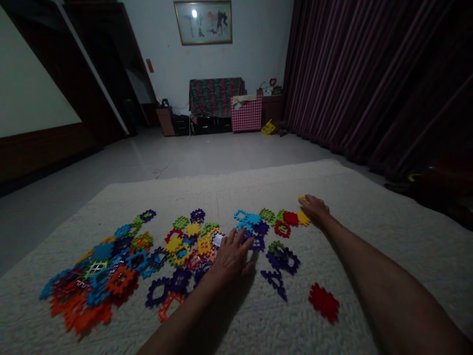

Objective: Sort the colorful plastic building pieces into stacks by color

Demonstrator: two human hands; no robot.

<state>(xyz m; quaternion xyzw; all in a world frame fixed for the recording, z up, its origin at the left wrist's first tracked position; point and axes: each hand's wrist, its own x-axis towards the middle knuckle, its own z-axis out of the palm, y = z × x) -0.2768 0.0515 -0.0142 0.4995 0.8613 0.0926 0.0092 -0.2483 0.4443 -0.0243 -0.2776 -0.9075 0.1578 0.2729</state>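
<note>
Several flat plastic interlocking tiles in many colours lie scattered on a cream rug (369,207). My left hand (231,256) rests palm down with fingers stretched out on the tiles in the middle of the spread, near a blue tile (254,219). My right hand (314,207) reaches farther out, its fingers curled over a yellow tile (303,198) at the right end of the tile row. A red tile (324,301) lies alone close to me, and a purple triangle tile (275,281) lies beside it.
An orange and blue heap of tiles (88,286) sits at the left of the rug. Beyond the rug is grey floor, a cloth-covered cabinet (216,98), a red checked box (246,113) and dark curtains (369,74) on the right.
</note>
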